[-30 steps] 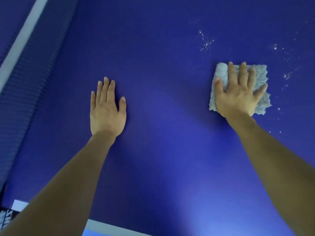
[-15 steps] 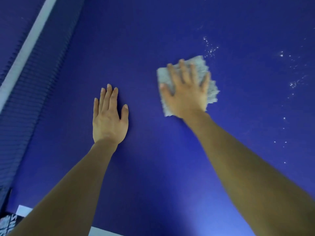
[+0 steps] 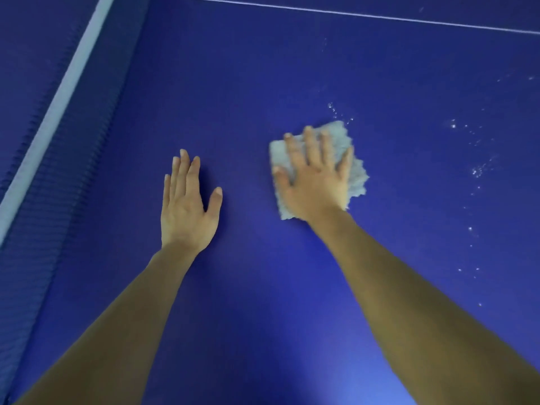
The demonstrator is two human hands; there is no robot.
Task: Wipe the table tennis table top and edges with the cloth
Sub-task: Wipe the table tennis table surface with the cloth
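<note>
Blue desk fills my feed, head cam only. On it the right grip lies flat on the pale fluffy cloth, fingers straight & spread, palm pressing it to the surface, nothing curled round it. Cloth sits mid-desk, right of centre in view & a bit blurred. Its ragged edges show past the fingertips & to the right of the palm. Near it, the left grip is flat on bare desk, fingers together, thumb out, holding nothing, apart from the cloth. Some white specks dot the surface right of the cloth, w/ a few just beyond its far corner. Further out a thin white line crosses the desk. At left the net w/ its white top band runs diagonally.
</note>
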